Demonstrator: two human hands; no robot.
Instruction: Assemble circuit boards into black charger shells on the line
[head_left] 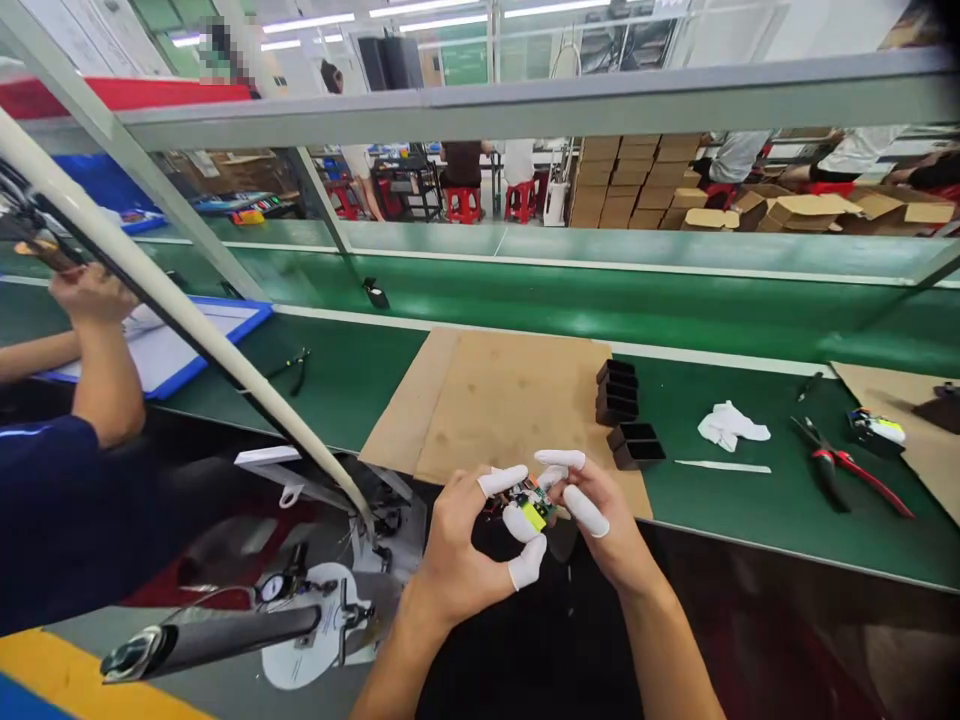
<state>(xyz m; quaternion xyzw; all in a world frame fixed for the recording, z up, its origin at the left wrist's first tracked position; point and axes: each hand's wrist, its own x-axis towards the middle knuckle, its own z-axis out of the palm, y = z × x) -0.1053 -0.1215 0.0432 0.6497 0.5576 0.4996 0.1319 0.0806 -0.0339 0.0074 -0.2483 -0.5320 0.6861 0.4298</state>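
Both my hands meet just in front of the table's near edge, fingertips capped in white finger cots. My left hand (pixel 465 545) and my right hand (pixel 592 510) pinch a small circuit board (pixel 527 503) between them; it has a yellow-green part and dark components. Beyond them lies a brown cardboard sheet (pixel 510 400) on the green table (pixel 750 500). Several black plastic housings (pixel 626 410) stand at the sheet's right edge, the nearest a short way past my right hand.
A crumpled white cloth (pixel 731 425), a white strip (pixel 722 466) and red-handled pliers (pixel 851 465) lie to the right. Another person's arm (pixel 101 350) is raised at the left, near a blue-edged white board (pixel 187 345). A slanted white pole (pixel 187 320) crosses the left. A green conveyor (pixel 600 290) runs behind.
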